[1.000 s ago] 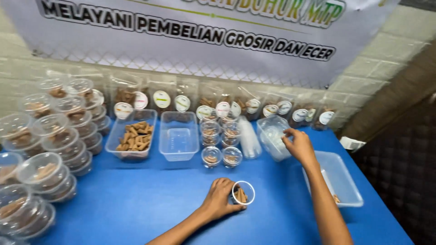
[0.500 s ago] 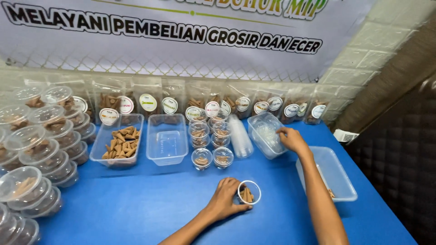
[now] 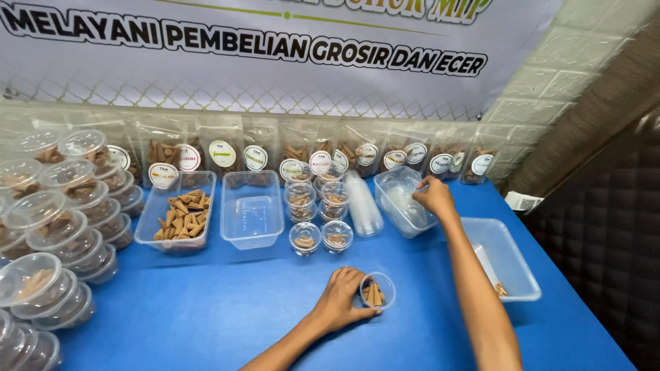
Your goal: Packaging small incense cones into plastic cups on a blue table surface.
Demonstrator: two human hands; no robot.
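left hand (image 3: 338, 301) cups a small clear cup (image 3: 378, 290) of brown cones on the blue table (image 3: 206, 309), fingers wrapped on its side, likely steadying it so it stays upright. right hand (image 3: 434, 197) reaches over the rim of a clear tub (image 3: 402, 203) by a sleeve of lids (image 3: 364, 205); fingers look pinched, on what i cannot tell. 2 filled cups (image 3: 320, 237) sit just beyond, a tray of cones (image 3: 177, 216) further left.
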